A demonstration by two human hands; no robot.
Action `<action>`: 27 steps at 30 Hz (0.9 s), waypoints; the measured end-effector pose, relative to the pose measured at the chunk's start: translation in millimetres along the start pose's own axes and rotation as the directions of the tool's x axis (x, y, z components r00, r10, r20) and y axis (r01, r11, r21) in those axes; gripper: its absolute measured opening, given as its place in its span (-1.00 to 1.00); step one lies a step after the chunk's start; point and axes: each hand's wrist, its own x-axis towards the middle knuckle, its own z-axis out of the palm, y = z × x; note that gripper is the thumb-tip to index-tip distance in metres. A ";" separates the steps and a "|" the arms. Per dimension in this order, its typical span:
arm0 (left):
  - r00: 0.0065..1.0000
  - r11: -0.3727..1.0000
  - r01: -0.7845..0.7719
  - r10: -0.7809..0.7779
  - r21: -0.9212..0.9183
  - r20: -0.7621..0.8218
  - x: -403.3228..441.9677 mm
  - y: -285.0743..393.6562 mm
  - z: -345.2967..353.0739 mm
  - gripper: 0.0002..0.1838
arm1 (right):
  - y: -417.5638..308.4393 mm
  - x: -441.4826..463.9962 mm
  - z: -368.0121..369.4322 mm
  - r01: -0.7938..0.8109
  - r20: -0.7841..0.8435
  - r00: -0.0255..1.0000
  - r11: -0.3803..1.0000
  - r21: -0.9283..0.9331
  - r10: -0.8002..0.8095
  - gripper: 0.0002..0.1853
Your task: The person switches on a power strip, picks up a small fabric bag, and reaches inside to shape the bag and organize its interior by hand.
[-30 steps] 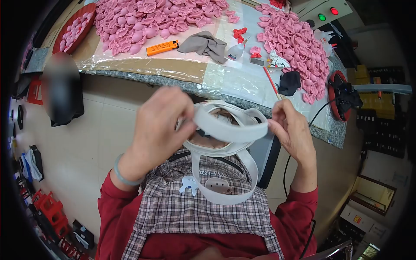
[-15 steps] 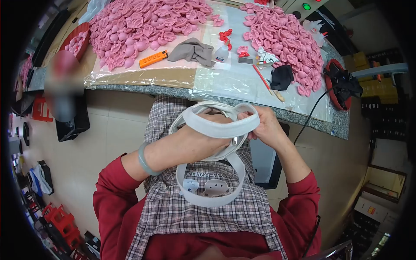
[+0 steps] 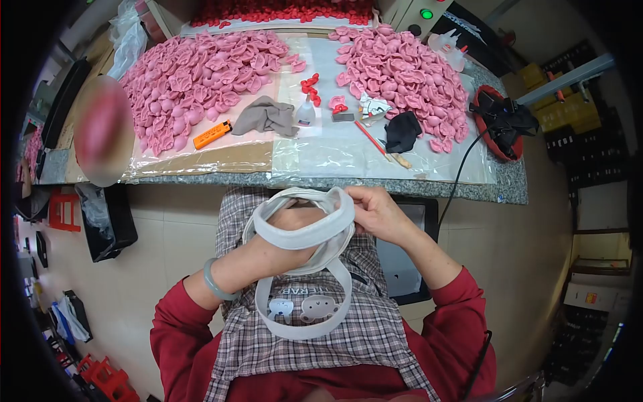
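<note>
A white bag [image 3: 311, 261] with two broad strap handles rests on the lap, over a plaid apron [image 3: 308, 348]. My left hand [image 3: 295, 220] reaches inside the bag's opening, under the upper strap; its fingers are hidden there. At the right side of the rim, my right hand [image 3: 374, 211] pinches the bag's edge near the strap's end. The lower strap hangs over the apron's printed animal faces.
The table [image 3: 395, 185] carries pink pieces [image 3: 194, 80], an orange cutter [image 3: 212, 135], a grey cloth [image 3: 264, 116], a small bottle [image 3: 305, 112], a red pen [image 3: 372, 139] and a black cloth [image 3: 403, 132]. A black bin [image 3: 110, 224] stands below left.
My left hand has gone from above the straps into the bag. My right hand has moved left and holds the rim. The view has tilted up, showing more table.
</note>
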 end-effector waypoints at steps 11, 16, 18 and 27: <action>0.992 0.997 -0.081 0.081 0.008 -0.101 -7.0 -7.6 -4.2 -0.90 | -31.5 -22.2 15.0 0.255 0.024 0.953 0.754 -0.605 -0.302 -0.78; 0.994 0.996 -0.060 0.065 0.059 -0.091 -18.1 -0.9 -14.2 -0.88 | -32.3 -24.0 14.0 0.277 0.036 0.945 0.742 -0.610 -0.324 -0.81; 0.996 0.998 -0.031 0.035 0.048 -0.080 -23.4 4.9 -19.4 -0.88 | -32.2 -24.1 13.4 0.285 0.038 0.942 0.733 -0.618 -0.334 -0.82; 0.987 0.992 -0.058 0.074 0.113 -0.142 -29.4 -1.5 -19.0 -0.89 | -36.8 -13.6 -38.9 0.136 -0.223 0.927 0.824 -0.550 -0.301 -0.69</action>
